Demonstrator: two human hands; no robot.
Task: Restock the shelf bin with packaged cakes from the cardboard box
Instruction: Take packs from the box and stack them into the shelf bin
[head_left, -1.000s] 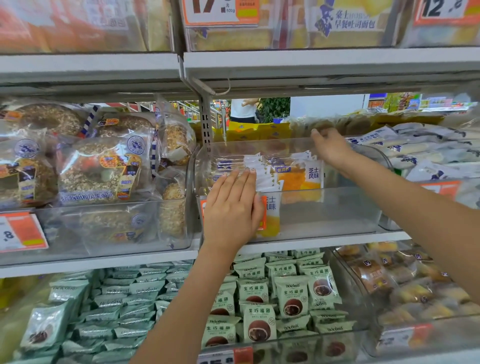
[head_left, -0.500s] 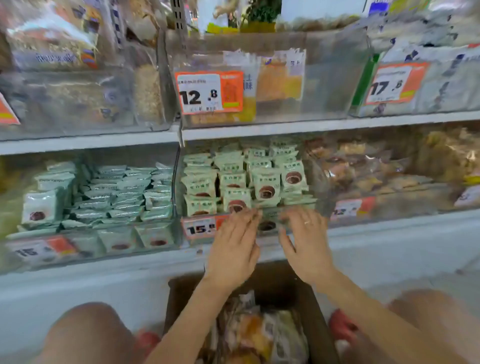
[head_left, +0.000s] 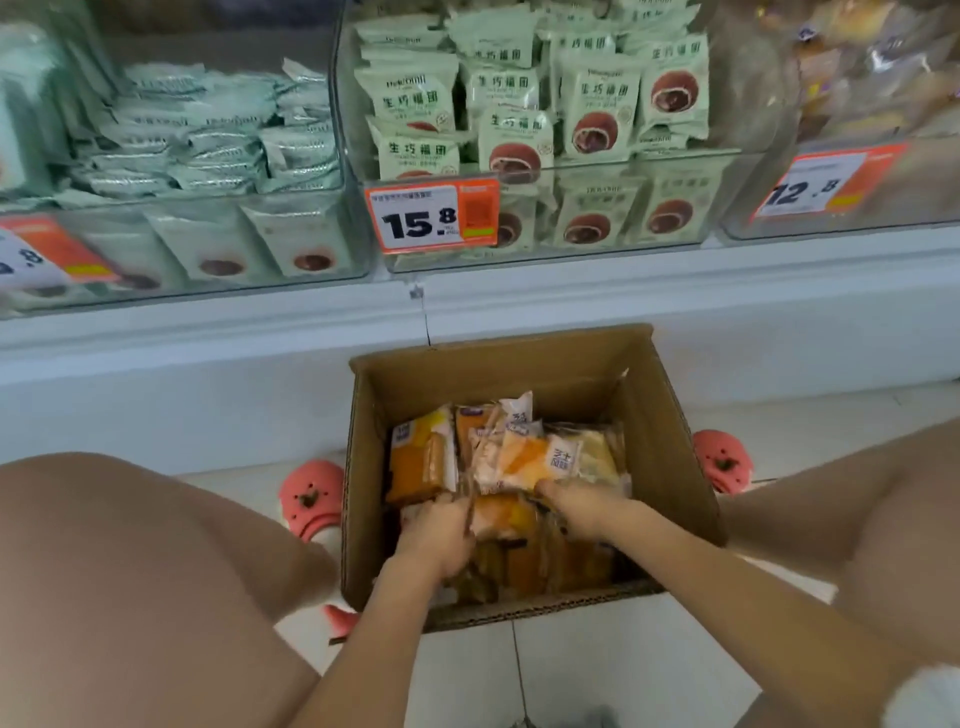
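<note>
An open cardboard box (head_left: 519, 358) stands on the floor between my knees, below the shelf. It holds several packaged cakes (head_left: 421, 462) in orange and white wrappers. Both my hands are down inside it. My left hand (head_left: 436, 532) has its fingers curled into the packs at the box's left middle. My right hand (head_left: 579, 506) grips the near edge of a small bunch of packs (head_left: 530, 460) that is tilted up towards the shelf. The clear bin on the upper shelf is out of view.
Clear bins line the lowest shelf: green packs (head_left: 208, 140) on the left, green packs with a 15.8 price tag (head_left: 431, 218) in the middle, and a bin tagged 12.8 (head_left: 826, 182) on the right. Pink shoes (head_left: 311, 499) flank the box on a white tiled floor.
My view dropped from the upper bin to the floor. Both hands left the shelf, came down past the lower bins and went into the box, where they now take hold of packs.
</note>
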